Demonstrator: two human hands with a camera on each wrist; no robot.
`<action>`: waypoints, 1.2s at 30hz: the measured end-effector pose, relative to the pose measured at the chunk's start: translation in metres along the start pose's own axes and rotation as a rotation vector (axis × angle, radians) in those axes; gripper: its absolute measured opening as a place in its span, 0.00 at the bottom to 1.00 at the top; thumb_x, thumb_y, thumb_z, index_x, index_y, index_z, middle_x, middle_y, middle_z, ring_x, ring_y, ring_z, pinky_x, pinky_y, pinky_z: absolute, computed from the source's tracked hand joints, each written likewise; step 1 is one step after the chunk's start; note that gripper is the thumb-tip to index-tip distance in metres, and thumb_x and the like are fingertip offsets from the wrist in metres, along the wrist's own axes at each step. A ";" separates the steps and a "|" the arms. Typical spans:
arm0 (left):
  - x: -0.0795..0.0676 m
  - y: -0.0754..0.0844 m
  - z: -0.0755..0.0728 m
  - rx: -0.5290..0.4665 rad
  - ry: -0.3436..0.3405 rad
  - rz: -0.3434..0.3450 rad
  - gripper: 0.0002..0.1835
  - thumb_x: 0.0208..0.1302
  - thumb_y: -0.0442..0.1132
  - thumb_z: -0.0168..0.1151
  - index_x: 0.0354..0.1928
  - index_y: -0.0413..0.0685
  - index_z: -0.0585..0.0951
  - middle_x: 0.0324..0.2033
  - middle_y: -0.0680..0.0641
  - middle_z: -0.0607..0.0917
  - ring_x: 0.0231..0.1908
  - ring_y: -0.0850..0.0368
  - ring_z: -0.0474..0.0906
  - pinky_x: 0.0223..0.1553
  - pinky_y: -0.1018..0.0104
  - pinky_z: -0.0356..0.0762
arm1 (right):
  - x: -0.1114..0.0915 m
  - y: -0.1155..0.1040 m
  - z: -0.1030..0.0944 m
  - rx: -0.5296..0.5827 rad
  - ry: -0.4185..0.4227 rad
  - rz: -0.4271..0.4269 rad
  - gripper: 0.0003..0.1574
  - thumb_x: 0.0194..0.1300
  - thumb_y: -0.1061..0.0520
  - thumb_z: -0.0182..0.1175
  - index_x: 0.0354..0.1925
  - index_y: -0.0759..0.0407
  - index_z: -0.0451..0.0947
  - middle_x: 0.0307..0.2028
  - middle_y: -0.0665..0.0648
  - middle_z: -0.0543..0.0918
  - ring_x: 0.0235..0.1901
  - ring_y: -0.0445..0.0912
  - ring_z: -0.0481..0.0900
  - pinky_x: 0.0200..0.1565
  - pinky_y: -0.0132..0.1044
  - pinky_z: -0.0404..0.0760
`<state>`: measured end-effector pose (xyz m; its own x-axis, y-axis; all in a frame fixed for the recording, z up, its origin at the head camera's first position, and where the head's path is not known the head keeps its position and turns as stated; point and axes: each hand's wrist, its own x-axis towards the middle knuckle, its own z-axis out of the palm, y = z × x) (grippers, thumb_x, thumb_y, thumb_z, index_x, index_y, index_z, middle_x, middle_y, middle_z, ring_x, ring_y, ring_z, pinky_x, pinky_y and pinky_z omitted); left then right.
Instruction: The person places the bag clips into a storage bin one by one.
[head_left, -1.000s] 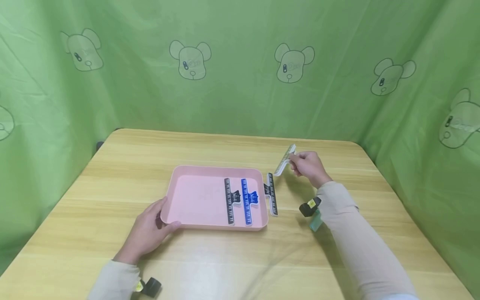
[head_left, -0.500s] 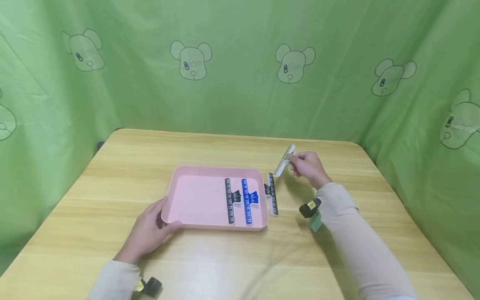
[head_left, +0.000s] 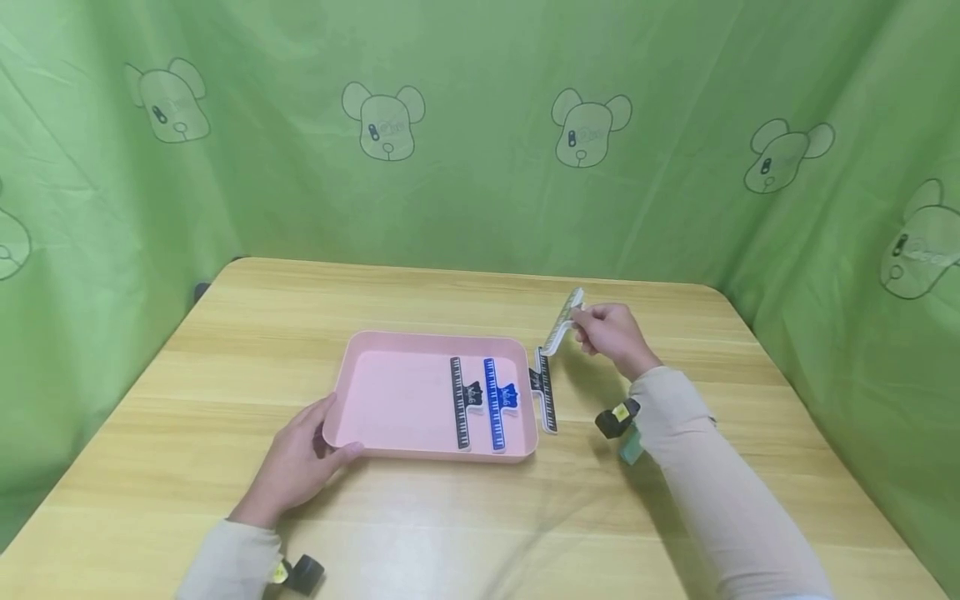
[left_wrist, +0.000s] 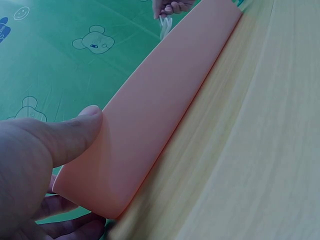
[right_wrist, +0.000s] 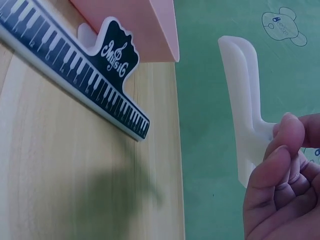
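Note:
My left hand (head_left: 296, 458) grips the near-left corner of a pink tray (head_left: 420, 454), thumb on the near wall and fingers round the left side. In the tray lie a black music clip (head_left: 461, 404) and a blue music clip (head_left: 495, 404), both with piano-key patterns. Another black music clip (head_left: 548, 400) is just outside the tray's right wall. Above its far end, my right hand (head_left: 611, 333) pinches a white music clip (head_left: 562, 323) by its handle, tilted off the table. From the right wrist, the white clip (right_wrist: 240, 100) shows its plain side and edge.
A light green object (head_left: 632, 446) lies partly hidden below my right wrist. The wooden table (head_left: 420, 517) is enclosed by a green curtain (head_left: 480, 208) printed with bear heads. Black wrist cameras (head_left: 305, 575) are worn on both sleeves.
My right hand has shifted slightly left with the white music clip, whose lower end now overlaps the far end of the outer black clip in the head view. The left hand stays put.

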<state>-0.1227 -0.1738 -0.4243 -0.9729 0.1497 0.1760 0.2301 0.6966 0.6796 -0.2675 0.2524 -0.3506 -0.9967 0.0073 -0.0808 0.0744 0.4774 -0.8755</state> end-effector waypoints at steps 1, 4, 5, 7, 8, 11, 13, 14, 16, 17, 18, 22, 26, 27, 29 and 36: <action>0.000 0.000 0.000 0.000 0.000 -0.002 0.44 0.59 0.49 0.70 0.69 0.32 0.62 0.64 0.31 0.69 0.62 0.33 0.67 0.61 0.38 0.65 | 0.000 -0.001 0.000 0.002 0.001 -0.005 0.17 0.73 0.53 0.52 0.35 0.68 0.75 0.23 0.53 0.77 0.20 0.38 0.72 0.26 0.29 0.79; 0.000 0.001 -0.001 -0.003 0.000 -0.006 0.44 0.59 0.49 0.70 0.69 0.33 0.62 0.64 0.31 0.69 0.62 0.33 0.67 0.62 0.38 0.65 | -0.001 -0.003 0.002 0.000 0.002 -0.021 0.18 0.72 0.53 0.52 0.35 0.68 0.76 0.22 0.52 0.76 0.19 0.38 0.72 0.25 0.28 0.79; 0.000 0.001 -0.001 -0.002 -0.001 -0.008 0.44 0.59 0.49 0.70 0.69 0.33 0.62 0.64 0.31 0.69 0.62 0.33 0.66 0.62 0.38 0.64 | -0.002 -0.003 0.002 -0.001 0.002 -0.026 0.18 0.72 0.53 0.52 0.35 0.68 0.76 0.22 0.51 0.76 0.19 0.38 0.72 0.25 0.29 0.79; -0.001 0.001 -0.001 0.001 -0.001 -0.010 0.44 0.59 0.49 0.70 0.69 0.33 0.62 0.64 0.31 0.69 0.62 0.33 0.66 0.62 0.38 0.64 | -0.002 -0.005 0.003 -0.005 0.001 -0.031 0.18 0.72 0.53 0.53 0.35 0.68 0.76 0.21 0.51 0.77 0.18 0.38 0.72 0.25 0.29 0.79; -0.001 0.000 -0.001 0.002 -0.002 -0.011 0.44 0.59 0.50 0.70 0.69 0.33 0.62 0.64 0.31 0.69 0.62 0.33 0.65 0.62 0.38 0.63 | -0.002 -0.005 0.004 -0.007 -0.001 -0.034 0.18 0.72 0.53 0.53 0.35 0.68 0.76 0.21 0.51 0.77 0.18 0.38 0.72 0.25 0.29 0.79; -0.001 0.000 -0.001 0.001 -0.002 -0.014 0.44 0.59 0.50 0.70 0.69 0.33 0.62 0.64 0.31 0.68 0.63 0.33 0.65 0.62 0.38 0.63 | -0.002 -0.007 0.005 -0.014 -0.006 -0.040 0.18 0.72 0.53 0.53 0.35 0.68 0.77 0.22 0.51 0.77 0.19 0.38 0.72 0.25 0.29 0.79; -0.001 0.000 0.000 -0.002 -0.001 -0.013 0.44 0.59 0.50 0.70 0.69 0.33 0.62 0.64 0.31 0.68 0.63 0.33 0.65 0.62 0.38 0.63 | -0.002 -0.008 0.006 -0.014 -0.009 -0.042 0.18 0.72 0.53 0.52 0.35 0.68 0.76 0.22 0.52 0.77 0.19 0.38 0.72 0.25 0.29 0.79; -0.001 0.000 0.000 -0.003 -0.001 -0.014 0.44 0.59 0.50 0.70 0.69 0.33 0.62 0.64 0.31 0.69 0.63 0.33 0.65 0.62 0.38 0.63 | -0.002 -0.009 0.007 -0.013 -0.011 -0.044 0.18 0.72 0.53 0.53 0.35 0.68 0.76 0.22 0.52 0.77 0.19 0.39 0.72 0.25 0.29 0.79; -0.001 0.000 0.000 -0.003 0.000 -0.014 0.44 0.59 0.50 0.70 0.69 0.33 0.62 0.64 0.31 0.69 0.63 0.33 0.65 0.62 0.38 0.63 | -0.003 -0.010 0.008 -0.009 -0.016 -0.047 0.17 0.72 0.54 0.53 0.35 0.69 0.76 0.22 0.52 0.77 0.19 0.39 0.72 0.25 0.29 0.79; -0.001 0.001 0.000 -0.004 0.000 -0.014 0.44 0.59 0.50 0.70 0.69 0.33 0.62 0.64 0.31 0.69 0.62 0.33 0.66 0.62 0.38 0.63 | -0.003 -0.010 0.009 -0.007 -0.019 -0.050 0.17 0.72 0.54 0.53 0.35 0.69 0.76 0.22 0.52 0.77 0.19 0.39 0.72 0.25 0.29 0.79; -0.001 0.001 0.000 -0.003 0.000 -0.014 0.44 0.59 0.51 0.70 0.69 0.33 0.62 0.64 0.31 0.69 0.62 0.33 0.66 0.62 0.38 0.64 | -0.004 -0.011 0.009 -0.007 -0.021 -0.052 0.17 0.72 0.54 0.53 0.35 0.69 0.76 0.22 0.53 0.77 0.19 0.39 0.72 0.25 0.29 0.79; -0.001 0.001 0.000 -0.006 0.001 -0.014 0.44 0.58 0.51 0.70 0.69 0.33 0.62 0.64 0.32 0.69 0.62 0.33 0.66 0.62 0.38 0.64 | -0.006 -0.013 0.012 -0.005 -0.025 -0.059 0.17 0.72 0.55 0.53 0.34 0.68 0.76 0.23 0.54 0.77 0.19 0.39 0.73 0.24 0.29 0.79; -0.002 0.001 -0.001 -0.009 0.002 -0.013 0.44 0.58 0.51 0.70 0.69 0.33 0.63 0.64 0.32 0.69 0.62 0.33 0.66 0.62 0.38 0.64 | -0.007 -0.015 0.014 0.000 -0.030 -0.063 0.16 0.72 0.55 0.53 0.34 0.68 0.76 0.23 0.54 0.77 0.19 0.39 0.72 0.24 0.28 0.78; -0.002 0.001 -0.001 -0.010 0.002 -0.012 0.44 0.58 0.51 0.70 0.69 0.33 0.63 0.64 0.32 0.69 0.62 0.33 0.67 0.61 0.38 0.65 | -0.007 -0.016 0.015 -0.001 -0.034 -0.066 0.16 0.72 0.55 0.53 0.34 0.68 0.76 0.23 0.53 0.77 0.19 0.39 0.72 0.24 0.28 0.78; -0.002 0.001 -0.001 -0.008 0.001 -0.014 0.44 0.58 0.51 0.70 0.69 0.33 0.62 0.64 0.32 0.69 0.62 0.33 0.66 0.62 0.38 0.64 | -0.007 -0.017 0.017 0.003 -0.040 -0.071 0.17 0.73 0.55 0.53 0.34 0.69 0.76 0.22 0.53 0.77 0.18 0.39 0.72 0.23 0.29 0.78; -0.002 0.002 -0.001 0.003 -0.005 -0.021 0.45 0.59 0.51 0.70 0.69 0.32 0.62 0.65 0.31 0.68 0.62 0.33 0.65 0.62 0.38 0.63 | -0.011 -0.021 0.022 0.032 -0.068 -0.083 0.15 0.72 0.57 0.54 0.34 0.69 0.76 0.22 0.54 0.77 0.18 0.40 0.72 0.23 0.29 0.77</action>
<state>-0.1207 -0.1736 -0.4221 -0.9777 0.1382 0.1583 0.2094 0.7020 0.6807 -0.2579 0.2234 -0.3419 -0.9951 -0.0912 -0.0386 -0.0061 0.4458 -0.8951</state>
